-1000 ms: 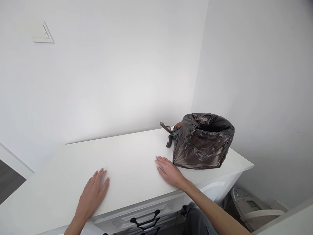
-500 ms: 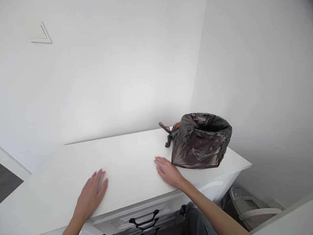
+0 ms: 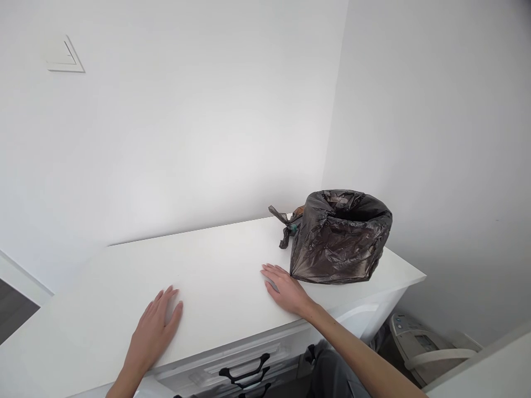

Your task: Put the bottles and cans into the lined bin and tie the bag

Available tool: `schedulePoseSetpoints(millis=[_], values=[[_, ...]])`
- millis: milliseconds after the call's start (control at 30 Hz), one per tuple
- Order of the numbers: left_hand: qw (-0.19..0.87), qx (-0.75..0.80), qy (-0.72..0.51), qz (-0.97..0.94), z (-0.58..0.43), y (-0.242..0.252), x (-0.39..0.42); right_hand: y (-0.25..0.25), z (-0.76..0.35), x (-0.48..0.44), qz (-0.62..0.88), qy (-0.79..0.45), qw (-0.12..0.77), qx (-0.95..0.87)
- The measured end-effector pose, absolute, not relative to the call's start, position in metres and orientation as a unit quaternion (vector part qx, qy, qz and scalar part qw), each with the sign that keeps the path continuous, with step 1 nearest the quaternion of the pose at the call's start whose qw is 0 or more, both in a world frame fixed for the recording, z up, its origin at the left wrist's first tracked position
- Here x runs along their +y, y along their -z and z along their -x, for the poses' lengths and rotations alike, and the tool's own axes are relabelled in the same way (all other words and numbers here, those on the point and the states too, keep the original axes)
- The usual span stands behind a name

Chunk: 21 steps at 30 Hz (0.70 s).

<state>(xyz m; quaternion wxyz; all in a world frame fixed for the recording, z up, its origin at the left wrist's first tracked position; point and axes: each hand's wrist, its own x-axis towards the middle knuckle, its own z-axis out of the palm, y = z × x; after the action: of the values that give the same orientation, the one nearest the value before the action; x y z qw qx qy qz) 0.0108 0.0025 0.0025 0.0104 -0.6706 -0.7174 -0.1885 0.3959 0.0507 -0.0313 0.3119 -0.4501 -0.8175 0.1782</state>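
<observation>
My left hand (image 3: pixel 154 330) rests flat on the white top of a dresser (image 3: pixel 215 276), thumb apart from the fingers, holding nothing. Further right, my right hand (image 3: pixel 285 289) lies on the same surface with its fingers stretched out. Its back is right beside the lower left corner of a bin lined with a black plastic bag (image 3: pixel 336 249); I cannot tell whether they touch. The liner is folded over the rim and the opening looks dark inside. Behind the bin's left side a knotted dark bag (image 3: pixel 285 226) partly shows, with something brown and green in it.
Black handles (image 3: pixel 244 373) stick out from the drawers below the top. A light switch (image 3: pixel 66 55) is on the wall at upper left. On the floor at lower right stands a pale appliance with a handle (image 3: pixel 423 345). Two walls meet behind the dresser.
Both hands stay where they were on the dresser top. The whole view has shifted very slightly; nothing has been moved or taken hold of.
</observation>
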Motion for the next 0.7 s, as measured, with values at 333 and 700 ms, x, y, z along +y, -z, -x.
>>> schedulePoseSetpoints(millis=[333,700], values=[[-0.013,-0.721,0.175,0.670,-0.0147,-0.0090,-0.0005,0.0310,-0.3952,0.0504,0.456,-0.184,0.311,-0.814],[-0.010,-0.717,0.178,0.673,-0.0139,-0.0085,0.0009,0.0339,-0.3950,0.0519,0.452,-0.181,0.322,-0.812]])
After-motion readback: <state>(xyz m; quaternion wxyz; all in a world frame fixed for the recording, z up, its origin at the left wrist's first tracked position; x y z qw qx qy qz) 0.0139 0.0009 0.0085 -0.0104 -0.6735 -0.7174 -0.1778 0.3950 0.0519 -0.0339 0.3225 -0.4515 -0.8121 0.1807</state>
